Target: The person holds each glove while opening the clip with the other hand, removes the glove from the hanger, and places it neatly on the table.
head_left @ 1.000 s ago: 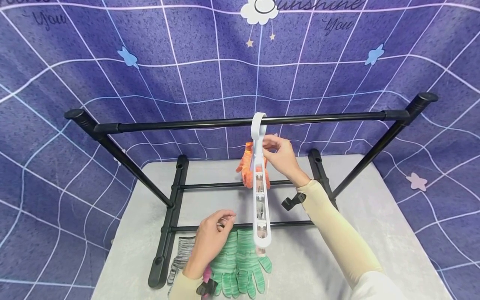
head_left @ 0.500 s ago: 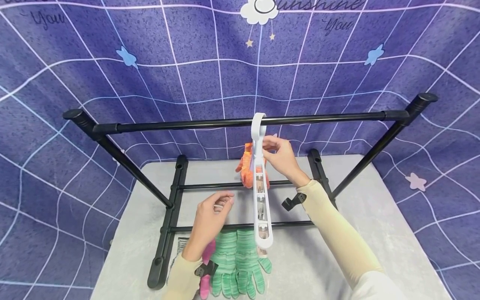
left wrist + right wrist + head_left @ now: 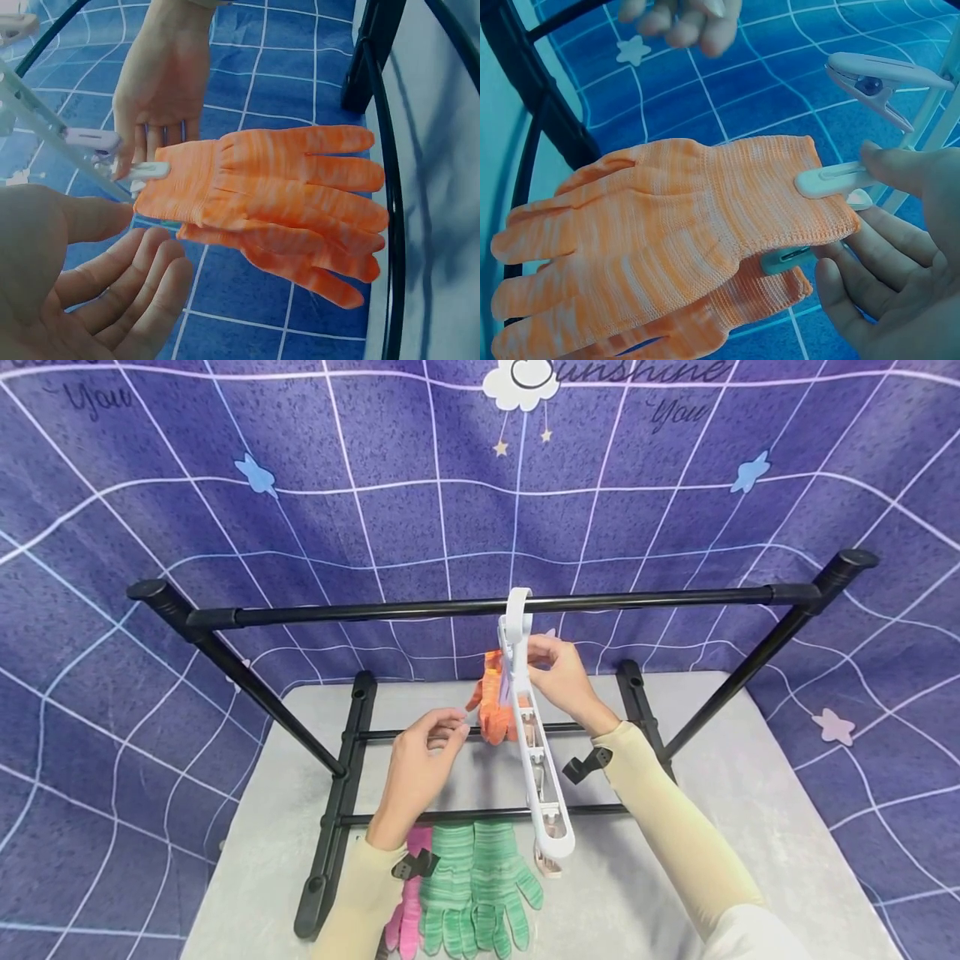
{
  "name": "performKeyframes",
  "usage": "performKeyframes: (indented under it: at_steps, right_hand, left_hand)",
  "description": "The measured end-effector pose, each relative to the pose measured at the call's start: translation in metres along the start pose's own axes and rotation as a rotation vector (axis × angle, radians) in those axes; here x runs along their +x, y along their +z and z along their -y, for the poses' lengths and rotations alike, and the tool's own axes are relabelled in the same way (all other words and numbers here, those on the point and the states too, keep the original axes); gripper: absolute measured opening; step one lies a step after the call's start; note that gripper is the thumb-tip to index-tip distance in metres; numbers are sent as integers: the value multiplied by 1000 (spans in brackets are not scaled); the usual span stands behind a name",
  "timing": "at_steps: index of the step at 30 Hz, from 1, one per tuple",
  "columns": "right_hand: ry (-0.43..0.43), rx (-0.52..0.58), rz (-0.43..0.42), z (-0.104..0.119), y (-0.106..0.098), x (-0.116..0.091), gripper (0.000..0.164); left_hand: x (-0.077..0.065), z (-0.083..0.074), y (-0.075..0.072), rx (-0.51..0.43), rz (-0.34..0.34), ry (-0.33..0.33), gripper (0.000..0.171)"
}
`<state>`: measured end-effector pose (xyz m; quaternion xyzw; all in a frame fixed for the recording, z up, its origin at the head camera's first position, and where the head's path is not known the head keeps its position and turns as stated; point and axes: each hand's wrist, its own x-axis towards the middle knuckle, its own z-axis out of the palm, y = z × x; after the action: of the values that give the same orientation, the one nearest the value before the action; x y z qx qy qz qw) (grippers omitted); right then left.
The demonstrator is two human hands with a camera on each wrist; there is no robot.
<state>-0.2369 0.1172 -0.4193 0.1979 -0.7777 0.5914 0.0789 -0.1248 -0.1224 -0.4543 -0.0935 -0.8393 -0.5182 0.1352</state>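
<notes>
A pair of orange gloves (image 3: 652,202) hangs by the cuffs from clips on a white folding hanger (image 3: 531,739), hooked over the black rail. My right hand (image 3: 564,677) pinches a white clip (image 3: 836,180) between thumb and fingers; the clip bites the nearer glove's cuff. A teal clip (image 3: 784,260) sits at the other cuff, partly hidden. A lavender clip (image 3: 885,75) on the hanger has nothing in it. My left hand (image 3: 423,756) is held left of the gloves, fingers loosely bent and holding nothing, thumb tip close to the cuff in the left wrist view.
The black rack's top rail (image 3: 375,610) spans the view, with lower bars (image 3: 420,732) near the table. Green gloves (image 3: 480,885) and a pink glove (image 3: 408,914) lie in front on the grey table (image 3: 637,893). A patterned purple curtain (image 3: 300,527) surrounds it.
My left hand has moved up and away from above the green gloves to beside the orange ones. The hanger's near end has swung right. My right hand stays at the clip.
</notes>
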Motion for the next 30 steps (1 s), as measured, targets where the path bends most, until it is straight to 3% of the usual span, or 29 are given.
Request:
performKeyframes:
  at_steps: [15, 30]
  right_hand:
    - [-45, 103, 51, -4, 0, 0, 29]
    - [2, 112, 80, -2, 1, -1, 33]
  left_hand:
    - [39, -1, 14, -35, 3, 45, 30]
    - [52, -5, 23, -23, 45, 47, 30]
